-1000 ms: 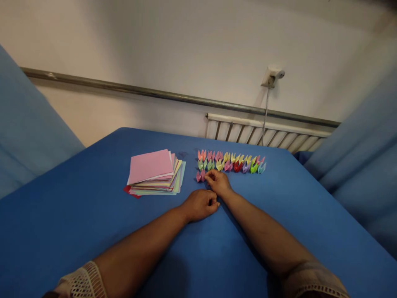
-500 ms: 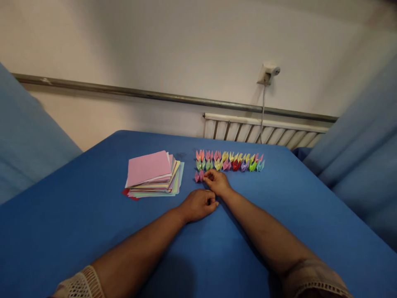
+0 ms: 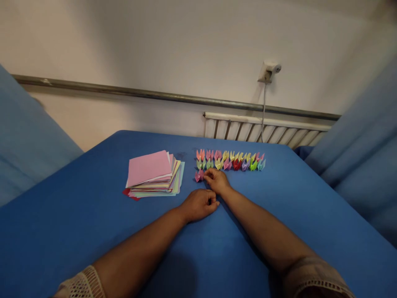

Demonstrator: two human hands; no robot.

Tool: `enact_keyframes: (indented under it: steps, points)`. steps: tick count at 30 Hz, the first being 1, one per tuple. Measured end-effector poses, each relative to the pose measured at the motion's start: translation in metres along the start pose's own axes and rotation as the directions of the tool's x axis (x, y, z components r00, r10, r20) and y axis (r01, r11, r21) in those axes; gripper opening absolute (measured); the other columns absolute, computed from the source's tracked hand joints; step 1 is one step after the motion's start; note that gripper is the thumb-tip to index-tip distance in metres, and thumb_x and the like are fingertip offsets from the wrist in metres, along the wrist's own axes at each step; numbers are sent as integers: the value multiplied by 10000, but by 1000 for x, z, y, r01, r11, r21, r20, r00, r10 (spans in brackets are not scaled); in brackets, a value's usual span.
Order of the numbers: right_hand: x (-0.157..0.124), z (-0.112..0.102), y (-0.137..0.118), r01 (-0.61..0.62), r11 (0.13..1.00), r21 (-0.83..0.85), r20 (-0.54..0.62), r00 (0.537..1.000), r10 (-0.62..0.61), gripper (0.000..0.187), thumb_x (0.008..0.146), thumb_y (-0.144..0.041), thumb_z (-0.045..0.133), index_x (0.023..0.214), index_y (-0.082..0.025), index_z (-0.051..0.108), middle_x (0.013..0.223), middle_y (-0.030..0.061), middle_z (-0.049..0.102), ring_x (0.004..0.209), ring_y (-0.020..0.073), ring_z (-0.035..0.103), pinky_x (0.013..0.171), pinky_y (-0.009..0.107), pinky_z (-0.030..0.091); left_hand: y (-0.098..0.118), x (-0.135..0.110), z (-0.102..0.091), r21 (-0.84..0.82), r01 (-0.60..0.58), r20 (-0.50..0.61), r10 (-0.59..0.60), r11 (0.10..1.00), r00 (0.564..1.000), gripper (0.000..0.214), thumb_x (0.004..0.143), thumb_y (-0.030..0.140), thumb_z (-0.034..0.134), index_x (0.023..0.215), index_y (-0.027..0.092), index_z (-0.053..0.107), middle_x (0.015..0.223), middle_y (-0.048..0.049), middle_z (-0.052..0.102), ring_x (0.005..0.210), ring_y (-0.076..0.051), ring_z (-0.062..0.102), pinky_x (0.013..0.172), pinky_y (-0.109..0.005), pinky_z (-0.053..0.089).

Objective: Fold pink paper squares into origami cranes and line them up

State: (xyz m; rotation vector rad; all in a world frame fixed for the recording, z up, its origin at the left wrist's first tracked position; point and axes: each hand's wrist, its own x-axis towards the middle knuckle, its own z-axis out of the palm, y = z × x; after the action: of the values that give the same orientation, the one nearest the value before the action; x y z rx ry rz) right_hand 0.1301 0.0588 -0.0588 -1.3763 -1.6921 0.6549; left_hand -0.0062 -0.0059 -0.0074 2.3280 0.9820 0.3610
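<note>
A pink folded paper crane [image 3: 199, 176] stands on the blue table, in front of the left end of two rows of cranes. My right hand [image 3: 217, 181] pinches its right side between thumb and fingertips. Just in front, my left hand [image 3: 200, 205] rests on the table with its fingers curled in; whether anything is inside them is hidden. Behind the pink crane, the nearer row includes a red crane [image 3: 237, 164] and a bright green crane [image 3: 253, 165]. The farther row has pink and yellow ones, such as an orange-pink crane [image 3: 200, 155].
A stack of coloured paper sheets [image 3: 150, 169], pink on top, lies to the left on the blue tabletop [image 3: 93, 198]. Behind the table are a white radiator [image 3: 263, 120], a metal pipe [image 3: 155, 93] and a wall socket [image 3: 267, 73]. Blue curtains [image 3: 366, 153] hang at both sides.
The pink crane in my right hand has turned slightly and tilted a little. My left hand has stayed in place.
</note>
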Motion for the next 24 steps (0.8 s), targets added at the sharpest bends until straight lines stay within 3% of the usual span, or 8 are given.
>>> enact_keyframes:
  steps: [20, 22, 24]
  points:
    - [1, 2, 3, -56, 994, 95, 12, 998, 55, 39, 763, -192, 611, 777, -218, 636, 732, -21, 660, 644, 132, 587, 619, 250, 462, 1, -1, 1, -63, -5, 0, 5, 998, 1000, 208, 806, 298, 542, 642, 172, 550, 596, 35, 535, 571, -99, 453, 543, -225, 301]
    - [0, 0, 1, -72, 989, 127, 6, 997, 72, 64, 743, -194, 620, 802, -215, 633, 733, -21, 657, 651, 133, 591, 629, 253, 468, 1, -1, -1, -89, -18, -60, 13, 996, 998, 211, 810, 288, 537, 637, 169, 547, 604, 30, 539, 574, -100, 461, 553, -225, 323]
    - [0, -2, -2, -95, 981, 167, -12, 995, 98, 106, 730, -196, 616, 835, -206, 619, 734, -22, 648, 657, 130, 596, 639, 252, 476, 0, -1, -8, -91, -32, -197, 14, 995, 980, 220, 826, 289, 520, 645, 167, 545, 633, 16, 554, 598, -107, 481, 577, -228, 349]
